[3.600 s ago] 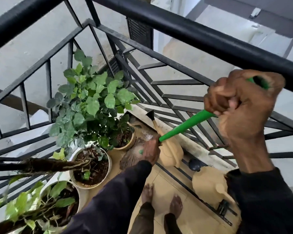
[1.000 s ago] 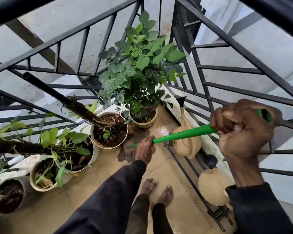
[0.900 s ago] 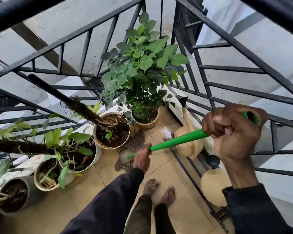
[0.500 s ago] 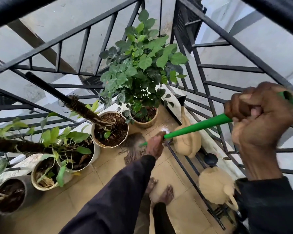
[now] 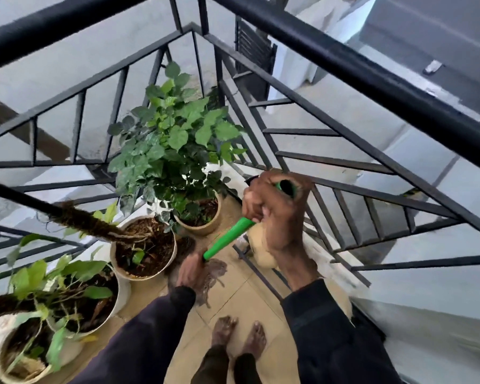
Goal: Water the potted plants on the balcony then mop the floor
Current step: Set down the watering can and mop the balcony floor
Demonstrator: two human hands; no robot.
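The right hand (image 5: 277, 214) clenches the top end of the green mop handle (image 5: 227, 239). Lower down, the left hand (image 5: 190, 271) grips the same handle just above the grey mop head (image 5: 215, 274), which lies on the tan floor (image 5: 250, 295) beside a white pot (image 5: 147, 277). Behind the right wrist sits what looks like a tan watering can (image 5: 261, 259), blurred. Farther off, a leafy plant (image 5: 175, 145) stands in the corner of the railing (image 5: 344, 62).

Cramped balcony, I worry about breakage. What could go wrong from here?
The mop head lies right beside the white pot; a hard stroke might knock it. The bare feet stand on the tiles being mopped, so slipping is possible. The beige watering can stands near the mop handle.
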